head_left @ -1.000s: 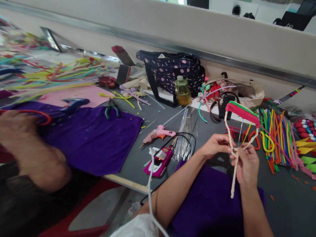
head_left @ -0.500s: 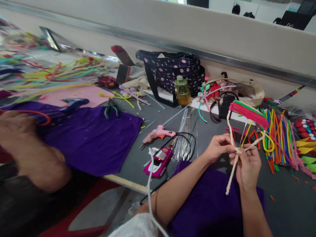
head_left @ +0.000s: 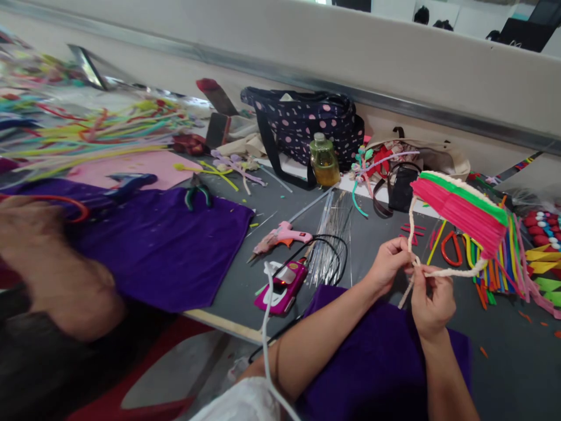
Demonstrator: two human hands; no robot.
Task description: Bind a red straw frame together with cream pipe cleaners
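Note:
My left hand (head_left: 392, 264) is closed, its fingertips pinching a cream pipe cleaner (head_left: 412, 225) near where its strands cross. Close beside it, my right hand (head_left: 432, 298) pinches the same pipe cleaner with thumb and fingers. From the strands rises a flat panel (head_left: 460, 213) of pink, green and cream pipe cleaners, tilted up over the table. One cream end hangs below the crossing, partly hidden by my hands. A purple cloth (head_left: 372, 356) lies beneath my forearms.
A pink glue gun (head_left: 280, 238) and a magenta device (head_left: 283, 286) with cables lie left of my hands. Scissors (head_left: 451, 248) and coloured pipe cleaners (head_left: 495, 263) are at right. Behind stand a bottle (head_left: 324, 161) and a dotted bag (head_left: 302, 123). Another person's arm (head_left: 56, 269) is at far left.
The pink and green panel has turned so its broad face shows more and has swung right. The hanging cream end now shows less below my hands.

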